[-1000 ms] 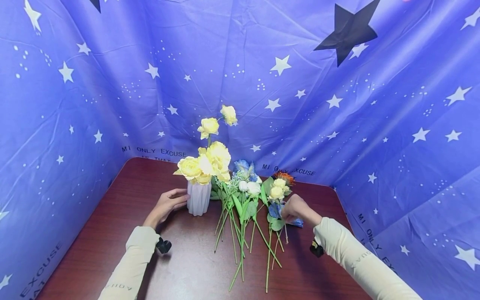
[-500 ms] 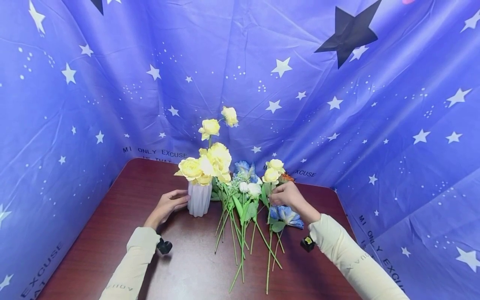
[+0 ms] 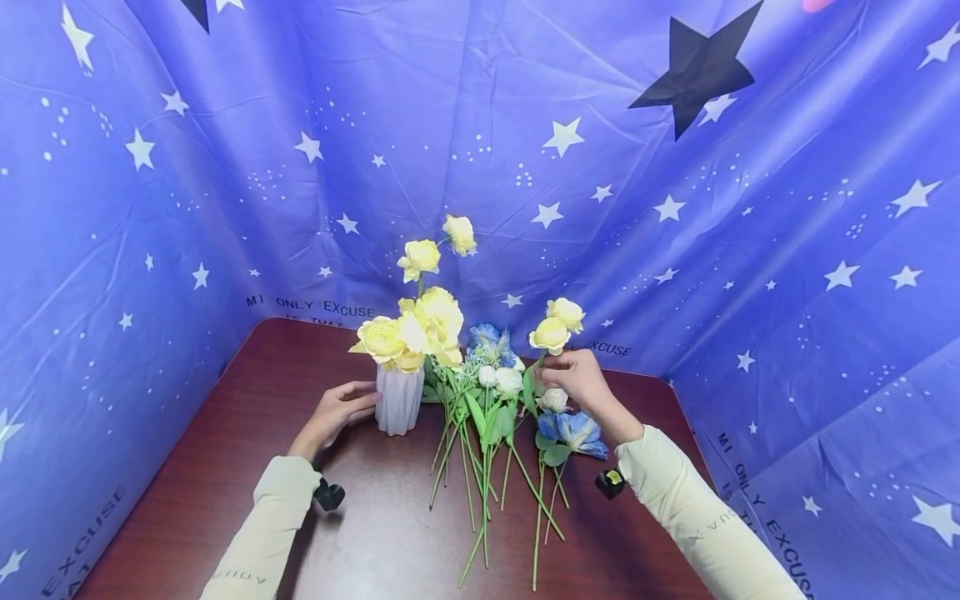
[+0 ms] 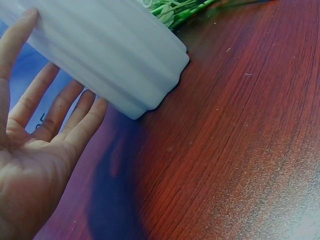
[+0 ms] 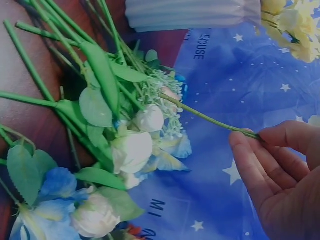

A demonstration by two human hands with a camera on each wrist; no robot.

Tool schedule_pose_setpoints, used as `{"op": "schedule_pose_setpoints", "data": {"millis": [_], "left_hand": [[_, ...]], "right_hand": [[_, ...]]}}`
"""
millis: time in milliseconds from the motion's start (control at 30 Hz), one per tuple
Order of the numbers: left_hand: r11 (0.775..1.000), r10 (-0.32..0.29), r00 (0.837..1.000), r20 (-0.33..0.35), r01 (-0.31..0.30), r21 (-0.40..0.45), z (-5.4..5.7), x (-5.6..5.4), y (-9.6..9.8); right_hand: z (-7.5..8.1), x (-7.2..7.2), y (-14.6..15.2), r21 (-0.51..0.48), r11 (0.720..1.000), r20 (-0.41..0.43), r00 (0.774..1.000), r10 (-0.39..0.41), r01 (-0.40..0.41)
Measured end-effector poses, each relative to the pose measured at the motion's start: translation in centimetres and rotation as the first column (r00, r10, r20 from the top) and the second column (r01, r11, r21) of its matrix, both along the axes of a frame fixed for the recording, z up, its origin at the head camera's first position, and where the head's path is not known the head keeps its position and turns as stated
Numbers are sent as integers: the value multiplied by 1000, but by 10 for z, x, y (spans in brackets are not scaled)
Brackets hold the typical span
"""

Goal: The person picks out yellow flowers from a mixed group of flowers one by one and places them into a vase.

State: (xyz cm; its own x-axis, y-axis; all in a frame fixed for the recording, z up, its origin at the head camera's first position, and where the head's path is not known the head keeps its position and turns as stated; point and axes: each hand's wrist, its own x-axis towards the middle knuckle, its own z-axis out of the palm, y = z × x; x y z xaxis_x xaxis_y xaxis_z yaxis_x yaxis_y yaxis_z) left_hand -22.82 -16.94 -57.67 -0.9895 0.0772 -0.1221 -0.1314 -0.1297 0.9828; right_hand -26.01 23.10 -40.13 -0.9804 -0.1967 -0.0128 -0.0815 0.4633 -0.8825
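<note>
A white fluted vase [image 3: 400, 404] stands upright on the table with several yellow flowers [image 3: 435, 325] in it. My left hand [image 3: 339, 414] touches the vase's left side; in the left wrist view its fingers [image 4: 65, 107] lie nearly straight against the wall. My right hand [image 3: 583, 382] holds up a yellow rose stem with two blooms [image 3: 551, 335], right of the vase. In the right wrist view, thumb and fingertips pinch its thin green stem [image 5: 210, 118]; the blooms are out of that view.
Several loose stems [image 3: 486, 492] lie between the hands, with white blooms [image 3: 507, 382], a blue flower [image 3: 489, 342] and green leaves. Another blue flower [image 3: 577, 435] and a pale pink-white bloom [image 3: 553, 400] lie below my right hand. A blue star-printed cloth [image 3: 480, 125] surrounds the wooden table [image 3: 360, 533].
My right hand has picked up the two-bloom yellow rose from the pile and raised it, uncovering the blue flower and pale bloom beneath. My left hand stays at the vase.
</note>
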Motion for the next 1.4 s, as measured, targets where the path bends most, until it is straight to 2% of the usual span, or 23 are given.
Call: {"op": "schedule_pose_setpoints", "data": {"millis": [200, 433, 667, 900, 1000, 1133, 1400], "left_hand": [[1000, 1, 1000, -2, -1, 7, 0, 0, 0], [1000, 4, 1000, -3, -3, 14, 0, 0, 0], [1000, -2, 1000, 4, 2, 7, -1, 0, 1], [1000, 2, 1000, 2, -2, 4, -1, 1, 1], [1000, 5, 1000, -1, -5, 7, -1, 1, 1], [1000, 9, 1000, -2, -9, 9, -2, 0, 1], [1000, 7, 1000, -2, -7, 6, -1, 1, 0]], "right_hand": [[4, -2, -4, -109, 994, -30, 999, 15, -18], [7, -1, -16, -244, 966, -97, 993, 62, -85], [9, 2, -31, -250, 957, -164, 981, 108, -147], [15, 10, -48, -348, 913, -163, 972, 166, -215], [18, 12, -56, -327, 918, -180, 968, 173, -225], [22, 14, -66, -256, 939, -212, 961, 176, -229], [31, 13, -87, -180, 947, -258, 942, 216, -266]]}}
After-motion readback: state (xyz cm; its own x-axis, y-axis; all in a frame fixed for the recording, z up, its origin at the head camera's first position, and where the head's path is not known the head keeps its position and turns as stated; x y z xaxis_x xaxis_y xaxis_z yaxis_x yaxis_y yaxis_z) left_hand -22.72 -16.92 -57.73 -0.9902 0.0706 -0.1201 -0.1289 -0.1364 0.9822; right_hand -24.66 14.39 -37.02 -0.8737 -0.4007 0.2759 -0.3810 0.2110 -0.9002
